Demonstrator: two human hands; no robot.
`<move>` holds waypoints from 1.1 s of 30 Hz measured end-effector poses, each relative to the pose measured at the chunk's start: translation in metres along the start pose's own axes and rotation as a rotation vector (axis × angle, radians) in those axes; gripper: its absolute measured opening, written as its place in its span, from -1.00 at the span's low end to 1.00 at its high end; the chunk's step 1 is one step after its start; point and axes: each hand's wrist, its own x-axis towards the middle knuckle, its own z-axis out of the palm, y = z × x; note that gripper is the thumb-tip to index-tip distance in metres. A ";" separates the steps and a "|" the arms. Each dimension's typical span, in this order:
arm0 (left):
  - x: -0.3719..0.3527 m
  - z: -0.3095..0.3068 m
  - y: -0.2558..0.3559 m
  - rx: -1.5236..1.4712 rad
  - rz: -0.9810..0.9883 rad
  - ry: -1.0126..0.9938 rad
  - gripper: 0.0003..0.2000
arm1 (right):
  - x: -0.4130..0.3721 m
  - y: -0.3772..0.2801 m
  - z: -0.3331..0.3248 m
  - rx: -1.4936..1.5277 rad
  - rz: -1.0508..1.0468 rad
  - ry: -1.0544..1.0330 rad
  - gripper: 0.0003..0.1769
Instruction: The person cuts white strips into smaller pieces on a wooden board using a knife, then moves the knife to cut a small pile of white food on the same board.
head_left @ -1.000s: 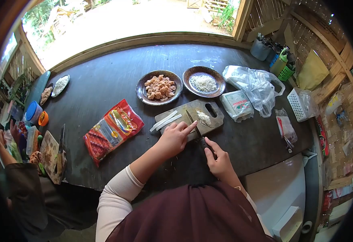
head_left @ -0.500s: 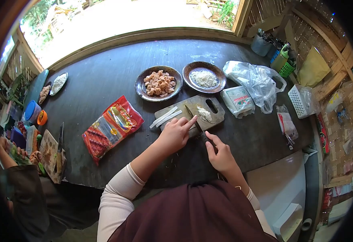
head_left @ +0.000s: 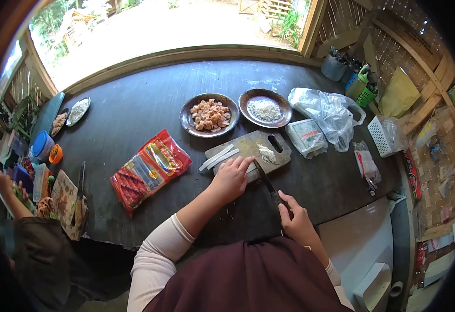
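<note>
My right hand is wrapped round the dark handle of a knife, whose blade lies over the wooden cutting board. On the board's near-left part my left hand presses down with its fingers together; a bit of pale strip shows at its fingertips by the blade. Long white strips lie left of that hand. A small pile of thin white shreds sits right of the blade, near the board's handle hole.
Beyond the board stand a bowl of brown chunks and a bowl of white shreds. A red packet lies left, plastic bags right. At far left a co-worker's hand is near another board with a knife.
The knife has turned and its handle has moved right and nearer to me with my right hand. My left fingers are drawn closer together. The whole view has shifted slightly.
</note>
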 end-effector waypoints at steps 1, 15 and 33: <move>0.001 -0.001 0.000 -0.003 0.000 0.006 -0.53 | 0.000 0.000 0.001 0.000 -0.018 0.013 -0.60; -0.006 0.003 -0.009 -0.058 0.025 0.094 -0.74 | 0.003 -0.012 -0.016 0.320 0.260 -0.078 -0.59; 0.000 -0.006 -0.003 -0.041 0.007 0.039 -0.80 | 0.080 0.021 -0.030 0.314 0.183 -0.361 -0.59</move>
